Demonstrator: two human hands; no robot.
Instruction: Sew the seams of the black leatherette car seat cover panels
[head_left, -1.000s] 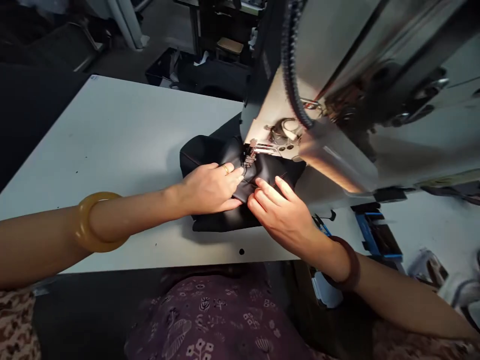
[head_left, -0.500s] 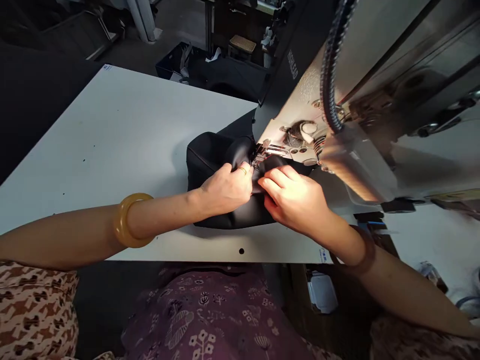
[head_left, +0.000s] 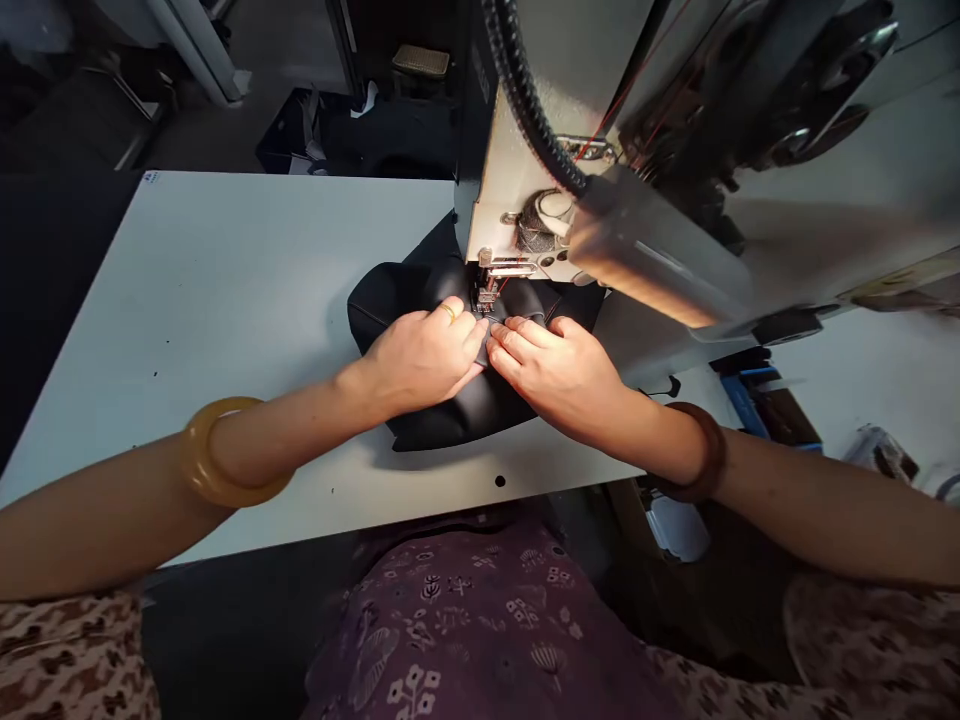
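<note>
White tabletop covers most of the L side of the view, w/ a sewing machine filling the top R. Purple printed apron is at the bottom, just below the table edge. Black piece, smooth leathery-looking stuff w/ stitched seams, is bunched up on the tabletop, partly under the machine.

Both hands are on it. L hand: fingers curled, thumb below them, clamped on a fold of the black piece. R hand: fingers bent + close together, tips touching the same fold from the other side; thumb's hidden, so can't tell if it's pinching. Fingertips of the 2 hands nearly meet, w/ a sliver of material btwn.

Yellow bangle on L forearm, brown bangle round R wrist. Presser foot is just beyond the fingertips, material under it. Gold ring on an L finger, + thin red thread up on the machine.
</note>
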